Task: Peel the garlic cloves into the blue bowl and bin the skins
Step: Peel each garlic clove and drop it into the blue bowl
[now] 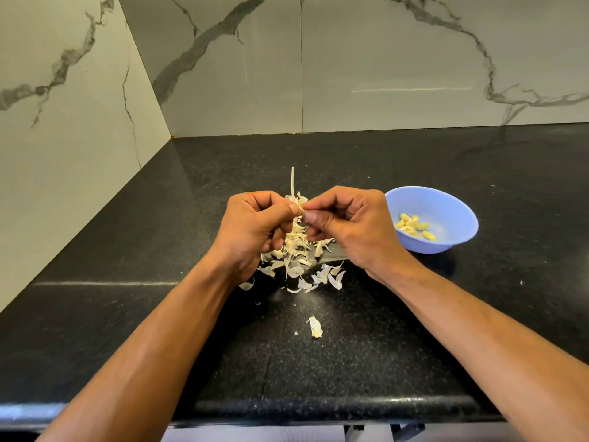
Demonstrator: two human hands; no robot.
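Black granite counter (pixel 127 250), mid-peel: your left hand (pixel 255 231) and right hand (pixel 353 228) both pinch one garlic clove (pixel 300 208) above the skins (pixel 296 253). Next, probably drop it in the blue bowl (pixel 446 202) toward the right edge.

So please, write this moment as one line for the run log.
left hand: pinches garlic clove | right hand: pinches same clove | blue bowl: peeled cloves | skins: on counter
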